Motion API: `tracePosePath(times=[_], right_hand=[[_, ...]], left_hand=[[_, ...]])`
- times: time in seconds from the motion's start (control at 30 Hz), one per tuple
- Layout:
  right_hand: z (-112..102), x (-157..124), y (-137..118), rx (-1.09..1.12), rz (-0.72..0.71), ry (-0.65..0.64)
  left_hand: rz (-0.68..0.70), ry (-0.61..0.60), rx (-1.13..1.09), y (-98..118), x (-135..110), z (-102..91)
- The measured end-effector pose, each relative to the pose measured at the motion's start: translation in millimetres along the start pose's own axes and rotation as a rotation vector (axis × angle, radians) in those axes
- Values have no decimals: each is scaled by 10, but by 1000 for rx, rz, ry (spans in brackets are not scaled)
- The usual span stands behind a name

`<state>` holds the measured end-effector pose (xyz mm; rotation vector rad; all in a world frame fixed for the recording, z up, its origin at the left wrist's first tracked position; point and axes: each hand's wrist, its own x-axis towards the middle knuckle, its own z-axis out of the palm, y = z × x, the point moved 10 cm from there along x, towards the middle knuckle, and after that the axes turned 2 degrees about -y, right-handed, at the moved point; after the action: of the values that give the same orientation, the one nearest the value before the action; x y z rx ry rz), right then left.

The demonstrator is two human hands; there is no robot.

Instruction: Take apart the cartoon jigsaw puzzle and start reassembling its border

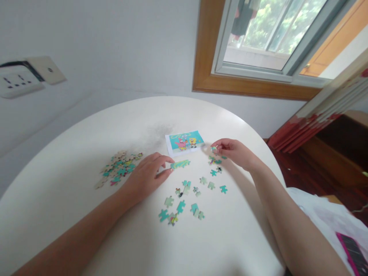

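Note:
My left hand (pixel 148 170) rests on the table with thumb and forefinger at the left end of a short strip of joined jigsaw pieces (pixel 181 164), turquoise and yellow-green. Off to the right, my right hand (pixel 234 151) pinches a single jigsaw piece (pixel 214 148) between its fingertips, just above a few loose pieces (pixel 212 160). Between the hands and behind the strip lies a picture card (pixel 186 141) with a pink and a yellow cartoon figure. More loose jigsaw pieces (pixel 181 207) are scattered nearer to me.
A heap of jigsaw pieces (pixel 122 165) lies left of my left hand on the round white table (pixel 71 161). Beyond are the wall with a socket (pixel 20 81) and a wood-framed window (pixel 258 86). A pink-edged phone-like object (pixel 353 251) lies on white material at lower right.

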<state>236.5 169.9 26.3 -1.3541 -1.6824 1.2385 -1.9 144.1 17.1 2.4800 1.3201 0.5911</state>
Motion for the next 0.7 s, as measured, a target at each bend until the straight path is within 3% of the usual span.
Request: tracePosePath(times=[0.3,0.7], right_hand=[[-58,0,4,-49,11,19],[104,-34,-51,126,26,-86]], left_hand=[[-12,-3,-3,-11,-2,2],[-6,3,-8,-17,-2,8]])
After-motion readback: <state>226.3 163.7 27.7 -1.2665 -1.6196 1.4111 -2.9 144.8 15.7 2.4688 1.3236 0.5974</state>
